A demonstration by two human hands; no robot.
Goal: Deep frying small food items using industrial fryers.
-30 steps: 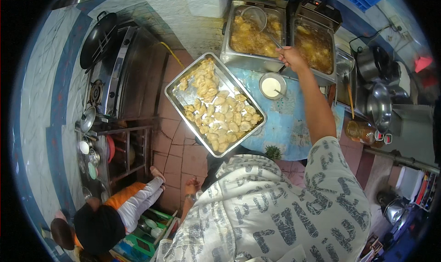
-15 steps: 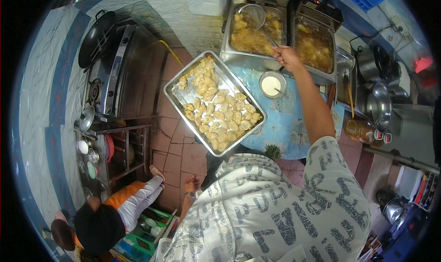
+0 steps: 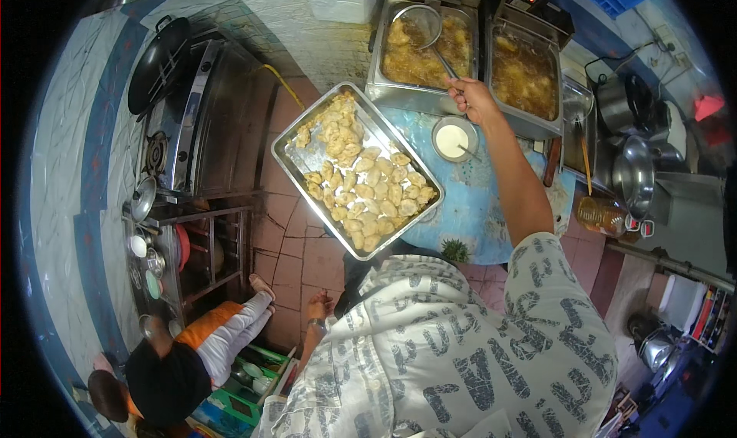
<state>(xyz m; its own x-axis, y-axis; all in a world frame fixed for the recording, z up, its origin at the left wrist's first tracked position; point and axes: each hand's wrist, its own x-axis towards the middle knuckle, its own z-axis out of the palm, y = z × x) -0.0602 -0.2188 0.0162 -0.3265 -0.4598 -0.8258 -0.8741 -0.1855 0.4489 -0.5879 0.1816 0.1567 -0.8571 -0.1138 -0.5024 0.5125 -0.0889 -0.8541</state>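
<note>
My right hand (image 3: pixel 474 100) is closed around the handle of a skimmer (image 3: pixel 421 25). Its round mesh head is at the left fryer (image 3: pixel 414 98), over pieces of food frying in bubbling oil. Down by my left side hangs my left hand (image 3: pixel 319 306), fingers loosely bent and apart, with nothing seen in it. In front of me a metal tray (image 3: pixel 303 158) bears many battered, pale golden pieces (image 3: pixel 376 188), heaped at its far end. Beside the left fryer stands a bowl of creamy batter (image 3: pixel 451 142) with a spoon in it.
A second fryer (image 3: pixel 526 77) with frying food adjoins on the right. Pots and a metal basin (image 3: pixel 635 177) stand further right. At the left are a gas stove (image 3: pixel 156 152) and a black wok (image 3: pixel 157 66). Another person (image 3: pixel 165 373) is at the lower left, near a green crate (image 3: pixel 238 403).
My right hand and the skimmer handle have shifted slightly left and nearer to me. The skimmer's head stays at the left fryer. My left hand has hardly moved.
</note>
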